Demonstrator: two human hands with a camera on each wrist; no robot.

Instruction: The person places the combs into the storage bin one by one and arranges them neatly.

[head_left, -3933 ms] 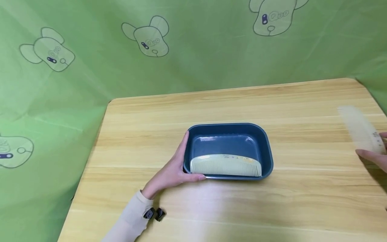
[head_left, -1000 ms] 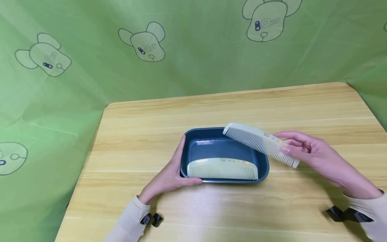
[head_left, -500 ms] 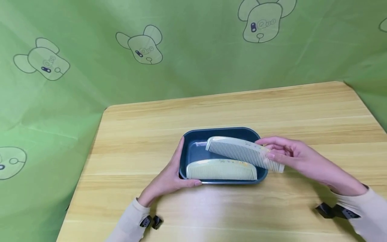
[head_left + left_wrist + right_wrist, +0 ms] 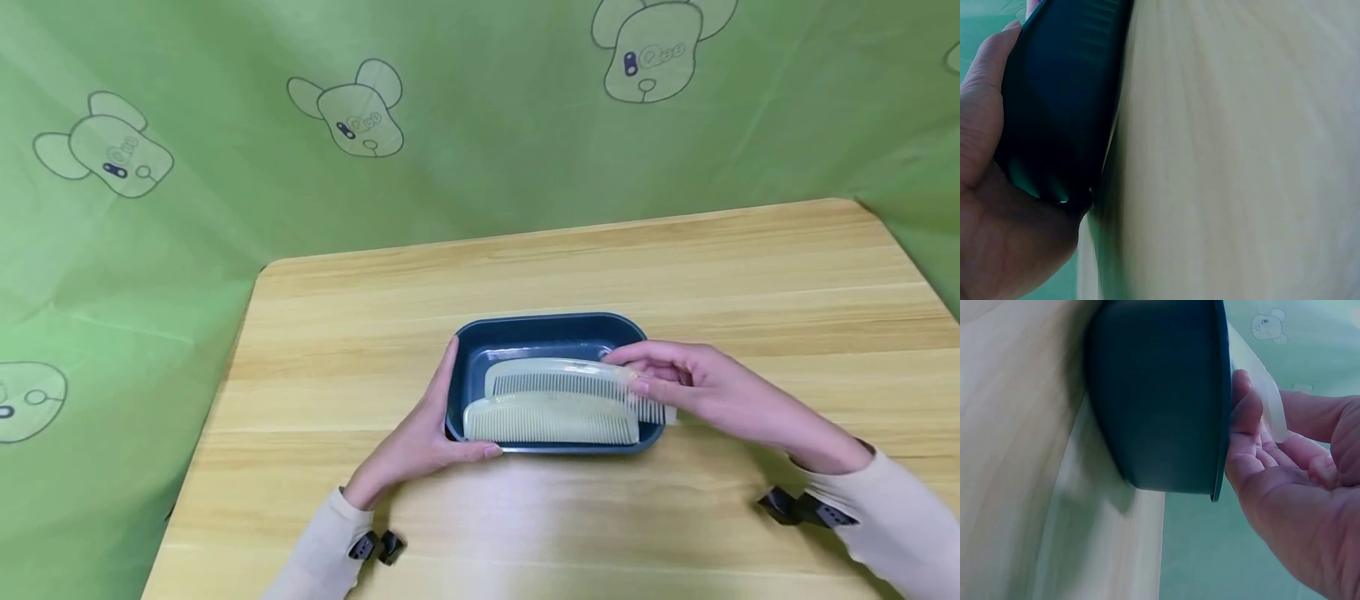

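Note:
A dark blue rectangular plastic basin [image 4: 536,335] stands on the table. My left hand [image 4: 426,442] grips its left end, thumb along the near rim and fingers round the side; the left wrist view shows the hand [image 4: 1004,187] against the basin's outer wall. Inside, along the near wall, lies a pale green comb [image 4: 551,421], teeth toward me. My right hand [image 4: 693,385] pinches a second pale comb [image 4: 555,368] between thumb and fingers, partly behind the first one. Its right end sticks out past the basin's right rim. In the right wrist view, fingers [image 4: 1247,412] are beside the rim.
The basin sits on a light wood table [image 4: 390,325]. Behind and to the left hangs a green cloth [image 4: 225,167] printed with cartoon animal heads. A small black device [image 4: 375,546] is on each wrist.
My right hand has brought the second comb from the far right to the basin, then lowered it leftward and inward behind the first comb. My left hand keeps its grip on the basin.

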